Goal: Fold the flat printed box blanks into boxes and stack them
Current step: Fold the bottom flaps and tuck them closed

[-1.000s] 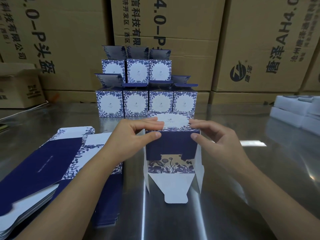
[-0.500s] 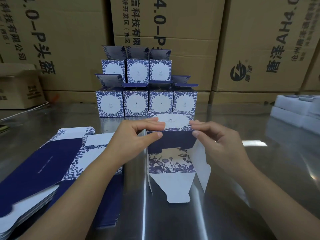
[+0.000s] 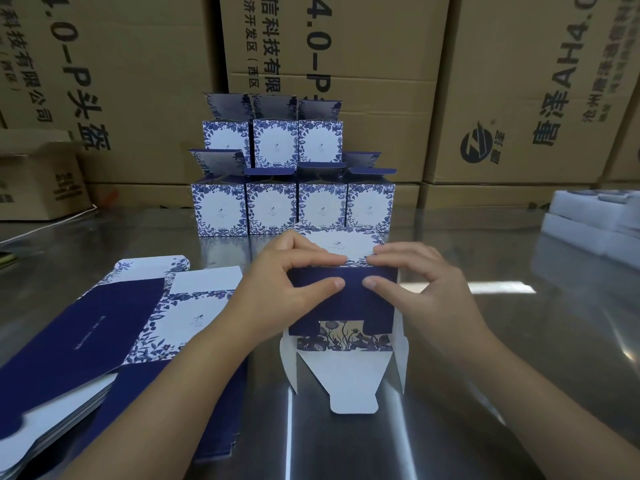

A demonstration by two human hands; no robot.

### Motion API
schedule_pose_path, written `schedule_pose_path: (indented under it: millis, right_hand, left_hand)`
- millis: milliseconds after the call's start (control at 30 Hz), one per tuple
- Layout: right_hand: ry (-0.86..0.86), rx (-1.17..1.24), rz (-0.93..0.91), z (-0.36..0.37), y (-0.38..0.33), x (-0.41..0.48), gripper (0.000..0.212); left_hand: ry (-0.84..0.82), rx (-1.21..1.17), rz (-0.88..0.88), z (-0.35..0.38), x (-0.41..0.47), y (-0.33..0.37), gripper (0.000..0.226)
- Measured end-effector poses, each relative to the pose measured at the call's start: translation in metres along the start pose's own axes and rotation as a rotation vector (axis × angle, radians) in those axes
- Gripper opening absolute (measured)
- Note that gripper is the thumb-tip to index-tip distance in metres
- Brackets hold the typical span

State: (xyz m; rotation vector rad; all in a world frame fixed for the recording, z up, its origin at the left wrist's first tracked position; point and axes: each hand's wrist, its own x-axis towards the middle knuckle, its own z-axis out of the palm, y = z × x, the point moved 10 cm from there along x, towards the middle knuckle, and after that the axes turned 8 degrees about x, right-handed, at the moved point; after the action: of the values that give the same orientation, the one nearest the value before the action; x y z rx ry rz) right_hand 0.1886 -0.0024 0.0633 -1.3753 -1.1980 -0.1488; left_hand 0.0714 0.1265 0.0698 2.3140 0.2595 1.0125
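Observation:
A half-formed blue and white box [image 3: 341,306] lies on the steel table [image 3: 485,375] in front of me, its open end with white flaps pointing toward me. My left hand [image 3: 291,282] pinches its top left edge, thumb on the dark blue panel. My right hand [image 3: 415,285] pinches the top right edge the same way. Both thumbs lie close together near the middle. A pile of flat printed blanks [image 3: 104,334] lies at the left. Folded boxes [image 3: 294,178] stand stacked in two rows behind, lids open.
Large brown cartons [image 3: 519,81] form a wall along the back. A small open carton [image 3: 38,178] sits at the far left. White foam pieces [image 3: 595,223] lie at the right edge of the table.
Both hands have slid inward along the box's top edge until the thumbs nearly meet. The dark blue panel is pressed lower and the right side flap has swung back in.

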Motion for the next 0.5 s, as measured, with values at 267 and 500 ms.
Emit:
schedule_pose_path:
  millis: [267, 500]
  right_hand:
    - [-0.098, 0.14, 0.07, 0.01, 0.003, -0.002, 0.019]
    - [-0.082, 0.181, 0.057, 0.01, 0.0, 0.002, 0.024]
  left_hand:
    - [0.054, 0.105, 0.11, 0.005, -0.003, 0.018, 0.011]
    - [0.058, 0.068, 0.109, 0.005, -0.003, 0.02, 0.024]
